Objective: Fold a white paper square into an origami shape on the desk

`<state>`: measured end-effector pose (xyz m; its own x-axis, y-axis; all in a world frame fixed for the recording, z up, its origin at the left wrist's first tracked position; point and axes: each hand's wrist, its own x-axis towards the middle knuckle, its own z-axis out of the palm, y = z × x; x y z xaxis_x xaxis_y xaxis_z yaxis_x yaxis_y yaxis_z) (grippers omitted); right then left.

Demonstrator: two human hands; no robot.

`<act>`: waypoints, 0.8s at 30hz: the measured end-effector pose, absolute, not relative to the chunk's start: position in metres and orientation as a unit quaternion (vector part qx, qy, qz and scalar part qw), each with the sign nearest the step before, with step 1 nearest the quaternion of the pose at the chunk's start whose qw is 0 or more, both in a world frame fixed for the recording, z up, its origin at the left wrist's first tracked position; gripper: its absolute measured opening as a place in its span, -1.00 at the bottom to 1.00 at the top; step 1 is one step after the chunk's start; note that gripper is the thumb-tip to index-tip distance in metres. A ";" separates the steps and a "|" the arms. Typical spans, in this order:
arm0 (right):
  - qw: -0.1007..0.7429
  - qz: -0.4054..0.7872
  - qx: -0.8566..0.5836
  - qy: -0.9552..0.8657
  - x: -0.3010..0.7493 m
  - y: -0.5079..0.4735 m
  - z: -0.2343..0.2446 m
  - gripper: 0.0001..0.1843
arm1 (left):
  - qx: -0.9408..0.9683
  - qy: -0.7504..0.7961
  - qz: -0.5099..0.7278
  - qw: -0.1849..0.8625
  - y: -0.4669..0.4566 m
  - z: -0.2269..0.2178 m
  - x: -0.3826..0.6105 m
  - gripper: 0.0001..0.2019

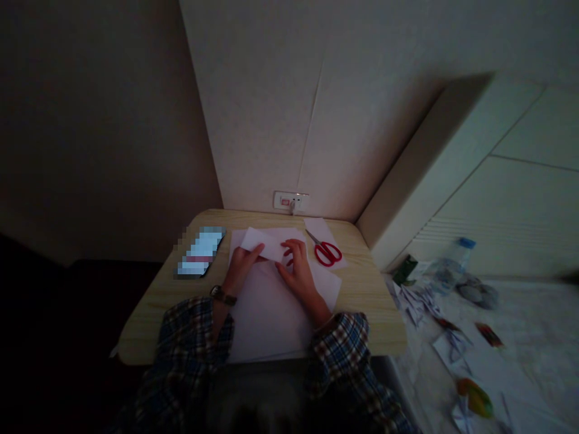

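Note:
My left hand (244, 263) grips a small white piece of paper (265, 244) at its left side, thumb on top. At the paper's right end, my right hand (296, 265) has its fingers curved and apart, near or touching the edge; I cannot tell whether it grips. Larger white paper sheets (271, 313) lie under both hands on the wooden table (149, 319). Right of my right hand, red-handled scissors (326, 252) rest partly on another white paper piece (320, 229), blades pointing up and left.
A lit phone (201, 253) lies on the table's left side. Behind the table, a wall socket (291, 201) holds a plug. To the right, a lower pale surface carries a clear bottle with a blue cap (456, 256), folded papers (416, 301) and a yellow-green item (474, 398).

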<state>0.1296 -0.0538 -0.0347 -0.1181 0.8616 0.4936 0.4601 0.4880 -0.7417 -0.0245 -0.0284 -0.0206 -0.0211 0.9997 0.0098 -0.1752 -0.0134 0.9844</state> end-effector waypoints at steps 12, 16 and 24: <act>0.506 0.126 -0.460 -0.718 0.134 -0.055 -0.029 -0.83 | 0.516 0.490 0.487 0.506 -0.027 -0.020 -0.027 -0.60; 0.521 0.139 -0.459 -0.706 0.135 -0.053 -0.028 -0.92 | 0.529 0.485 0.449 0.531 -0.028 -0.017 -0.026 -0.62; 0.587 0.177 -0.438 -0.658 0.136 -0.051 -0.025 -0.95 | 0.528 0.437 0.436 0.584 -0.033 -0.012 -0.023 -0.67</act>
